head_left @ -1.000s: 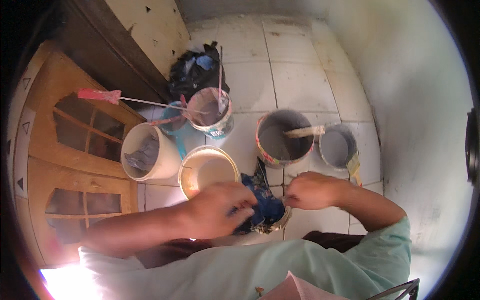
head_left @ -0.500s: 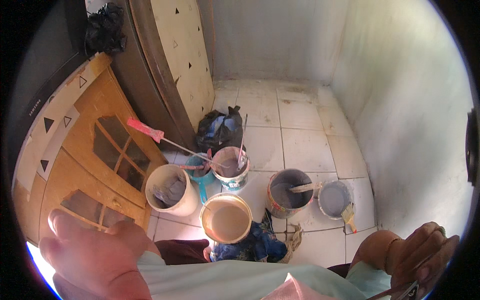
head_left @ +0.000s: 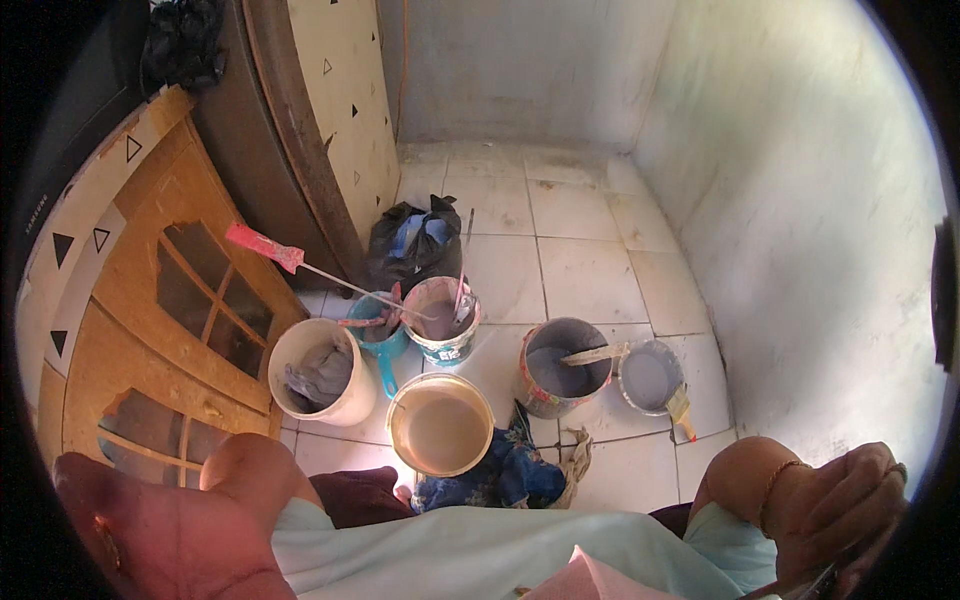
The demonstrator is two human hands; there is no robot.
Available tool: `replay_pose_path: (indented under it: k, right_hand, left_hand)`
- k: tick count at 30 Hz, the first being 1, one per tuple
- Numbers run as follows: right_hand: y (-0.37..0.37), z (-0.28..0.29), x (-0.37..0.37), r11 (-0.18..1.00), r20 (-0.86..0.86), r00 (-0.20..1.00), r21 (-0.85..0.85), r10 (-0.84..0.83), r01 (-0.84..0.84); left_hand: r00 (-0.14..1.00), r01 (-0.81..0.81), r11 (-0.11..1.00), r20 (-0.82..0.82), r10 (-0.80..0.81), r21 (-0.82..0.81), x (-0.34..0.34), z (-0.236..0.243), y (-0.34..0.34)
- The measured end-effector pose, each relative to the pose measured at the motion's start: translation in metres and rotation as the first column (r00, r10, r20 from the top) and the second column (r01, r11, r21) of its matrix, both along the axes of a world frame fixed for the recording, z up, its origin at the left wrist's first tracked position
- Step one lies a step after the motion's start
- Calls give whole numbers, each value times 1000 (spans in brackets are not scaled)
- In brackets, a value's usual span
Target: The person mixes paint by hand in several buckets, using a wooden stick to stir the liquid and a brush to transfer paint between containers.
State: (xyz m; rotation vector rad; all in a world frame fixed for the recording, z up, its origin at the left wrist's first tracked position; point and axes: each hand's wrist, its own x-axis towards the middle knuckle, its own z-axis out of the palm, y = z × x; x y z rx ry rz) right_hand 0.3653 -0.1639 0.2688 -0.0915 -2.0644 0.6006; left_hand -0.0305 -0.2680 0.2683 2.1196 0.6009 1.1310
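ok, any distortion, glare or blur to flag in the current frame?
Head view, left: fisheye bends the cabinet edges, corners black; head view, right: pale sheen on the wall; head view, lower left: left hand looks soft, motion or focus unclear; head view, centre: cream bucket fairly sharp.

Five buckets (head_left: 357,394) — two hands (head_left: 185,535)

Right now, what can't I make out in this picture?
- Left hand: head view, partly cut off by the lower edge.
- Right hand: head view, palm hidden by its own curled fingers.
- Blue cloth: head view, near edge hidden by the pale shirt.
- Near cream bucket: head view, bottom hidden by cloudy liquid.
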Motion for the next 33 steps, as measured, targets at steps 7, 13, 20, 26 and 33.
replay_pose_path:
  k: [7,13,20,26,33]
  right_hand:
    - [27,-20,-18,925,-115,992,367,-59,97]
    - [55,-53,-58,983,-412,905,97,-103,157]
    - [51,-65,-55,974,-490,848,-14,-203,226]
    - [54,-62,-60,936,-457,865,164,-209,312]
    - [28,-58,-32,941,-307,904,66,-298,333]
  left_hand:
    - [883,-469,681,289,369,563,36,-16,44]
    - [747,-644,507,329,578,573,60,-25,91]
    - [747,-641,482,341,571,598,60,-35,114]
    - [722,-567,384,216,657,729,52,-30,85]
    - [769,-577,469,250,588,669,50,-33,85]
